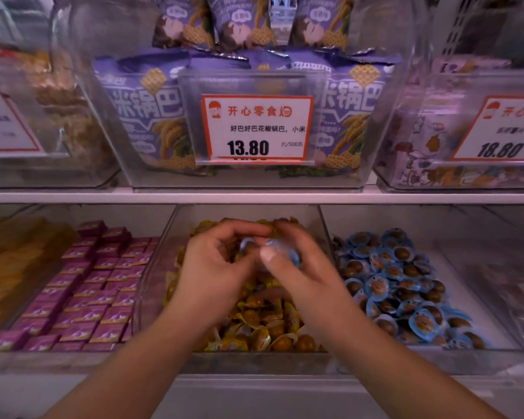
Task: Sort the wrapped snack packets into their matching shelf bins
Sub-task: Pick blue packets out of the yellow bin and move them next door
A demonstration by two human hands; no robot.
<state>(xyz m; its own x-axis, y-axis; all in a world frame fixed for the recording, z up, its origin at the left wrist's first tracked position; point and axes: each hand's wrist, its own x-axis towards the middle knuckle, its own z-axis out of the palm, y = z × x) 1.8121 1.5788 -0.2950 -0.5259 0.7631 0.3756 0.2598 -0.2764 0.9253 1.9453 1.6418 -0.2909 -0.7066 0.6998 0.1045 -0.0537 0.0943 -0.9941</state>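
Currently both hands meet over the middle bin [152, 285] on the lower shelf. Left hand [215, 267]: fingers curled, tips pinching the left edge of a blue-wrapped packet [280, 252]. Right hand [294, 264]: fingers curled over the packet's top, thumb pressed on its front face. Motion blur here; possibly two blue packets are held together, cannot tell.

Below the fingers: yellow-wrapped packets [260, 328] fill the middle bin, heaped up to and behind the knuckles. Right of the right hand's fingers, across a clear divider: pile of blue-wrapped packets [406, 285] in the neighbouring bin, same wrapper colour as the held one. Left of the left hand's fingers: rows of small purple boxes [82, 294] in their own bin.

Above the fingertips, upper shelf: clear bin of purple snack bags [139, 104], carrying a price tag [256, 128] reading 13.80.
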